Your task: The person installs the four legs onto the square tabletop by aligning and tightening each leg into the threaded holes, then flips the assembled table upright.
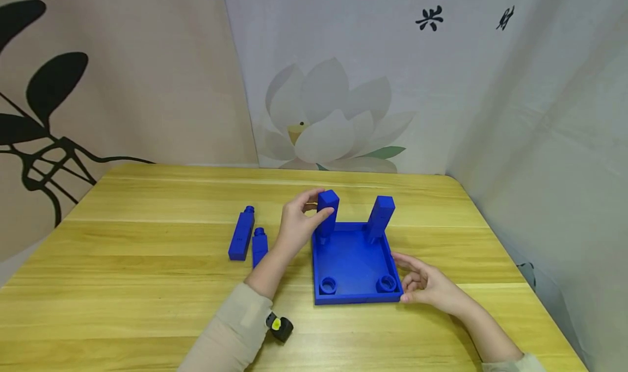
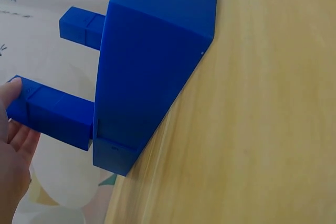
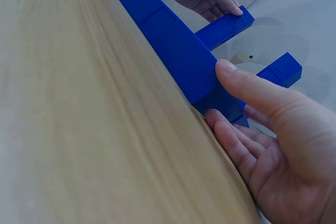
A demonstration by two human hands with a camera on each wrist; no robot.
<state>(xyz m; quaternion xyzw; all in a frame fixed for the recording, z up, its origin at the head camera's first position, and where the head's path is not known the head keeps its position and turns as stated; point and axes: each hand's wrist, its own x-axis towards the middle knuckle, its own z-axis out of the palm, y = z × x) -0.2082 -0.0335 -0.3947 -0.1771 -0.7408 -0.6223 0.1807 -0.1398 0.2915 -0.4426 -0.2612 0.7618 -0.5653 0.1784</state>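
A blue square tray-like base lies on the table, its low rim facing up. Round threaded sockets show at its two near corners. At the far left corner stands a blue square post, gripped near its top between the thumb and fingers of my left hand. A second blue post stands at the far right corner, leaning slightly outward. My right hand holds the base's right side by the near corner, thumb at the corner and fingers along the wall.
Two loose blue posts with threaded ends lie left of the base: one post in full view, the other post partly hidden by my left forearm. The wooden table reaches back to a printed curtain.
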